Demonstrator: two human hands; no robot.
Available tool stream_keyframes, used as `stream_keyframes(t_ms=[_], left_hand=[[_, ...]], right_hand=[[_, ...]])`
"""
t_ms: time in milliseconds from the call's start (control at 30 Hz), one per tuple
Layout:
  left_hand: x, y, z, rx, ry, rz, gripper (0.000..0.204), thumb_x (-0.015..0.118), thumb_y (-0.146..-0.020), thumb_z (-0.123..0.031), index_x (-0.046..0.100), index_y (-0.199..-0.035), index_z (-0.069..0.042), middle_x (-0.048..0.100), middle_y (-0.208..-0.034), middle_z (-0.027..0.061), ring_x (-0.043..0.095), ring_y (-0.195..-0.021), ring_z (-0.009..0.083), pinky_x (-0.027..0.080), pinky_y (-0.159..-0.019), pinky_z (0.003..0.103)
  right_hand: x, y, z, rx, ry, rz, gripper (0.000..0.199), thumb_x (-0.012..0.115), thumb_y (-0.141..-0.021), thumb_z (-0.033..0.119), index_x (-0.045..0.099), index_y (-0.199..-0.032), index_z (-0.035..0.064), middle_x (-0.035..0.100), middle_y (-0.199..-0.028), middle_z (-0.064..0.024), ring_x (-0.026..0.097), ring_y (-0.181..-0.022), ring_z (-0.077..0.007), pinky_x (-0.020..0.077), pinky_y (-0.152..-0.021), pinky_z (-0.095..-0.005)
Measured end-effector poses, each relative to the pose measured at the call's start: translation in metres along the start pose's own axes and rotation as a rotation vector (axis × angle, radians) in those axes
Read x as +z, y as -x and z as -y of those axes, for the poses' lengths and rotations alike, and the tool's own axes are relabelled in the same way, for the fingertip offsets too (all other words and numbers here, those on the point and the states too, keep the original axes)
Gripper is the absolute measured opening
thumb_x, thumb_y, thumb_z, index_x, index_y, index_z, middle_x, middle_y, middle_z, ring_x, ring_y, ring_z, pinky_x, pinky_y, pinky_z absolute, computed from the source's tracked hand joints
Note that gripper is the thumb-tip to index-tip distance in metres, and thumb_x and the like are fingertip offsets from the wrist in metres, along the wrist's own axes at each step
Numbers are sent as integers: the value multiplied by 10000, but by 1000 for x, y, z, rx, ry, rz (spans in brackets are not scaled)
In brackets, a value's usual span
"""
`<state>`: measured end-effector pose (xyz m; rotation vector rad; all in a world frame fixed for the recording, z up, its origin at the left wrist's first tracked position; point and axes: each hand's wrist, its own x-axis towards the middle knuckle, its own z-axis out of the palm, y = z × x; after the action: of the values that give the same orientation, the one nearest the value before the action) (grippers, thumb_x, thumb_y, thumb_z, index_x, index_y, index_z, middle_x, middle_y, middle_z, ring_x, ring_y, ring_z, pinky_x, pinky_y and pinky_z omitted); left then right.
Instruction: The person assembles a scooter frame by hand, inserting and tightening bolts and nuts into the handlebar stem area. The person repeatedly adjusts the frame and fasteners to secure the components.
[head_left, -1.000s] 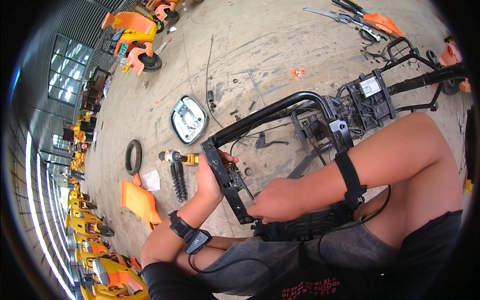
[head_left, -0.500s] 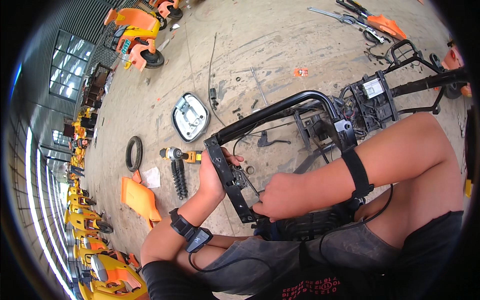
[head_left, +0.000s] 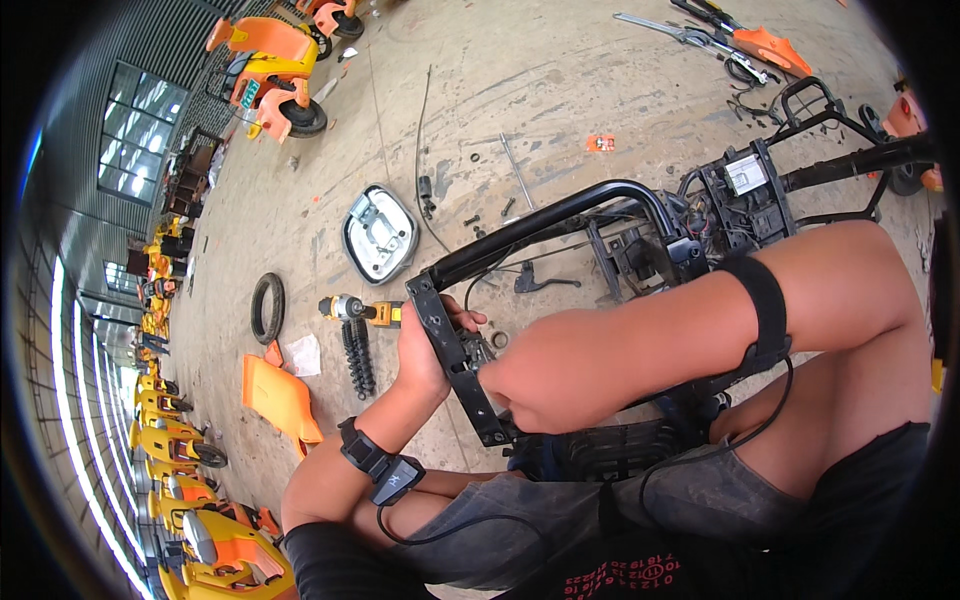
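A black tubular scooter frame (head_left: 560,215) stretches from the upper right down to a flat bracket plate (head_left: 450,350) at its near end. My left hand (head_left: 425,350) grips that plate from the left side, fingers wrapped around its edge. My right hand (head_left: 535,385) is closed against the plate's lower right part; whatever it holds is hidden by the fist. Wiring and a black box with a white label (head_left: 740,180) sit further along the frame.
On the concrete floor lie a yellow cordless driver (head_left: 360,310), a black coil spring (head_left: 357,355), a small tyre (head_left: 267,307), an orange panel (head_left: 280,398), a grey seat pan (head_left: 378,232) and scattered bolts. Orange and yellow scooters (head_left: 270,75) stand at the left and rear.
My hands and the frame have barely shifted; the view has moved slightly, and my left hand stays clamped on the plate.
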<state>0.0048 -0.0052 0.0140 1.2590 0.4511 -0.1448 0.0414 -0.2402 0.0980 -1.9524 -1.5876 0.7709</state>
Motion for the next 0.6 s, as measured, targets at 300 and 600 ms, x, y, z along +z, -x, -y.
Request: stream_keyframes(t_ms=[300, 600], left_hand=[[31, 10, -14, -37, 7, -153, 604, 144, -1071, -503, 552, -1256, -97, 643, -1074, 82, 645, -909, 213, 546, -793, 368], [23, 0, -4, 33, 38, -170, 446, 240, -1074, -486, 540, -1142, -163, 598, -927, 26, 600, -791, 143, 520, -711, 331]], right_hand=[[-31, -25, -21, -22, -414, -402, 250, 592, -920, 194, 673, -984, -33, 670, -718, -176, 655, -630, -258, 504, -614, -384], [-24, -65, -28, -26, -386, -616, 270, 552, -948, 200, 646, -908, -51, 630, -656, -160, 615, -515, -216, 508, -555, -372]])
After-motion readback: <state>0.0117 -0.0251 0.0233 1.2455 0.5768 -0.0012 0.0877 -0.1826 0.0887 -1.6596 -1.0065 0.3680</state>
